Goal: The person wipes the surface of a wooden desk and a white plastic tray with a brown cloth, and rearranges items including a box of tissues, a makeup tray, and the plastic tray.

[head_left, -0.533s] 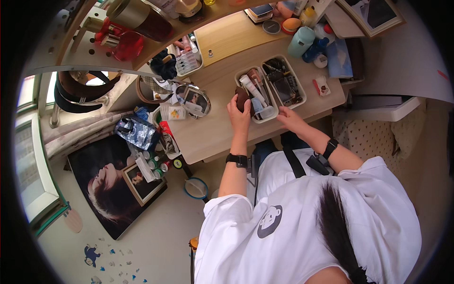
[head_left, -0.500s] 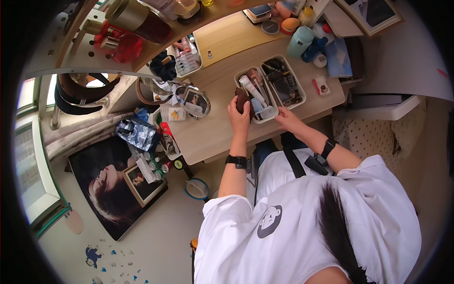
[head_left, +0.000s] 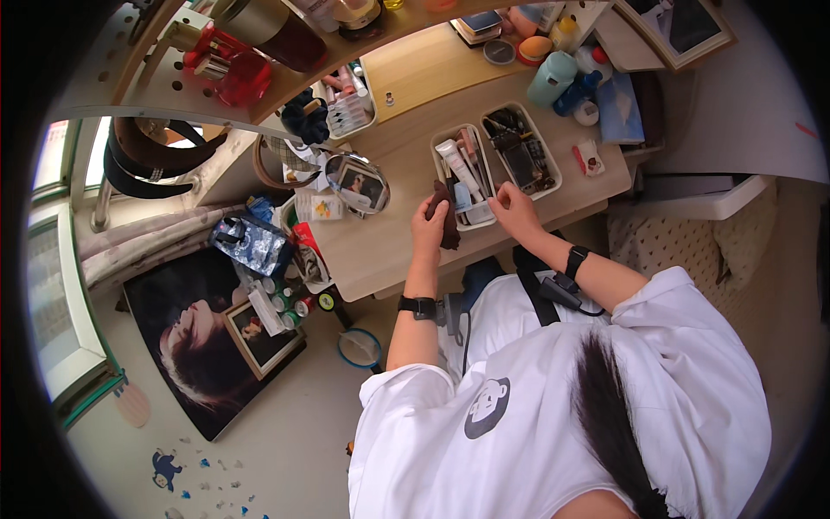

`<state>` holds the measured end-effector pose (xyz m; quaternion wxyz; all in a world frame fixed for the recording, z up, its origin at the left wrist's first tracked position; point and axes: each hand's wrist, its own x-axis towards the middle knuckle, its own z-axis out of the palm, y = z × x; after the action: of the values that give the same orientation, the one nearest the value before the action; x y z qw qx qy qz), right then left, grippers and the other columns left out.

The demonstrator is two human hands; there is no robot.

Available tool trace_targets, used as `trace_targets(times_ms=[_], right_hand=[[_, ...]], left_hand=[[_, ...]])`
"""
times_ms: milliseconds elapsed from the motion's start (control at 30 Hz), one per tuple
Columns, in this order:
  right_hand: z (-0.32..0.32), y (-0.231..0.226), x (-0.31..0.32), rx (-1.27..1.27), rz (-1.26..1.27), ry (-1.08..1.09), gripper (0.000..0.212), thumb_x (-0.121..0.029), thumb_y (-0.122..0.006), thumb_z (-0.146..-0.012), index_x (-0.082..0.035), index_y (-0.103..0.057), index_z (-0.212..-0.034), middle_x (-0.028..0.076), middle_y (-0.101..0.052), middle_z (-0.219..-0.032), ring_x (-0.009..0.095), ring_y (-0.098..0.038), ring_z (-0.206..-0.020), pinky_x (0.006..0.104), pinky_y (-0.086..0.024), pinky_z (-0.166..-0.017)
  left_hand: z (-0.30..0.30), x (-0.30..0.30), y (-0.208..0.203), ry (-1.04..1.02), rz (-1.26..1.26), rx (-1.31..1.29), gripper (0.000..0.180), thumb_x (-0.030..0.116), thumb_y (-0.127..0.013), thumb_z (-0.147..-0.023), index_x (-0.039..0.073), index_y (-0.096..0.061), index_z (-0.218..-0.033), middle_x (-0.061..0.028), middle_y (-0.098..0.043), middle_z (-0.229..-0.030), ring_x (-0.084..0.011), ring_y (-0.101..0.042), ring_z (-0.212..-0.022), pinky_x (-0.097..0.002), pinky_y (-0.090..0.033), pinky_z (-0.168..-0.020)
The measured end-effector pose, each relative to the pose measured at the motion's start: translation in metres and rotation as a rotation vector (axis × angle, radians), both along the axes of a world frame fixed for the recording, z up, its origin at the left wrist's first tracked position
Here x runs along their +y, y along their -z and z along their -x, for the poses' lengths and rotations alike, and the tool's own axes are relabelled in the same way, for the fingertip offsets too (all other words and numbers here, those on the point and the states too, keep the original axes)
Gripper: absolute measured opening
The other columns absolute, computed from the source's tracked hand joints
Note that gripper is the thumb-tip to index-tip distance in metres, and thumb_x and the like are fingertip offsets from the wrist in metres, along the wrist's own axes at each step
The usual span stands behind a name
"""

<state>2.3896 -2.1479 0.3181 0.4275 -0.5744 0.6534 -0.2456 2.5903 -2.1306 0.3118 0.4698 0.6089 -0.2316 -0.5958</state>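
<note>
Head view: left hand (head_left: 427, 227) grips crumpled dark-brown cloth (head_left: 445, 216)

Lighting: bright, even daylight; you have the window (head_left: 52, 285) at far left as source, slightly overexposed. Shadows: soft, under the tabletop (head_left: 406, 251) edge. Distortion: strong fisheye bending, black vignette ring. Focus: sharp centre, your shelf (head_left: 285, 86) items soften toward the rim.

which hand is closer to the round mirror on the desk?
Left. The left hand grips a dark cloth just right of the round mirror; the right hand is farther right, by the white tray.
</note>
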Motion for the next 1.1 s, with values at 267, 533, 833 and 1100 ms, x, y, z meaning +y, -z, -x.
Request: trace_targets(times_ms=[267,533,833,1100], right_hand=[[-0.006,0.002,-0.013,-0.483,0.064,0.248,0.023,-0.015,-0.059,-0.094,-0.007,-0.055,-0.115,0.005,-0.056,-0.083,0.015,-0.058,-0.079,0.0321,-0.048,-0.072],[0.033,-0.052,-0.021,-0.519,-0.063,0.009,0.045,-0.016,-0.058,-0.099,-0.006,-0.052,-0.142,0.006,-0.062,-0.130,0.009,-0.055,-0.110,0.0245,-0.044,-0.094],[0.085,-0.106,-0.022,-0.753,-0.315,-0.028,0.050,-0.026,-0.059,-0.100,-0.003,-0.049,-0.144,0.004,-0.061,-0.130,0.009,-0.057,-0.113,0.0266,-0.045,-0.098],[0.084,-0.140,-0.010,-0.882,-0.268,0.139,0.052,-0.026,-0.059,-0.099,-0.002,-0.047,-0.144,0.008,-0.058,-0.133,0.016,-0.058,-0.119,0.0303,-0.045,-0.101]], left_hand=[[0.011,0.000,-0.029,0.019,0.068,0.022,0.030,0.019,-0.069,-0.092,0.000,-0.064,-0.114,-0.0058,-0.068,-0.099,-0.0121,-0.063,-0.087,-0.0275,-0.052,-0.078],[0.026,-0.029,-0.053,-0.181,0.236,-0.332,0.038,0.027,-0.065,-0.095,-0.001,-0.061,-0.120,-0.0116,-0.068,-0.107,-0.0200,-0.063,-0.097,-0.0323,-0.050,-0.089],[-0.004,-0.068,-0.093,-0.027,0.264,0.266,0.033,0.024,-0.059,-0.099,0.001,-0.062,-0.122,-0.0038,-0.068,-0.104,-0.0116,-0.065,-0.090,-0.0236,-0.052,-0.079],[0.035,-0.071,-0.134,-0.033,0.199,0.635,0.042,0.030,-0.044,-0.104,0.002,-0.053,-0.134,-0.0083,-0.062,-0.126,-0.0202,-0.062,-0.112,-0.0334,-0.051,-0.095]])
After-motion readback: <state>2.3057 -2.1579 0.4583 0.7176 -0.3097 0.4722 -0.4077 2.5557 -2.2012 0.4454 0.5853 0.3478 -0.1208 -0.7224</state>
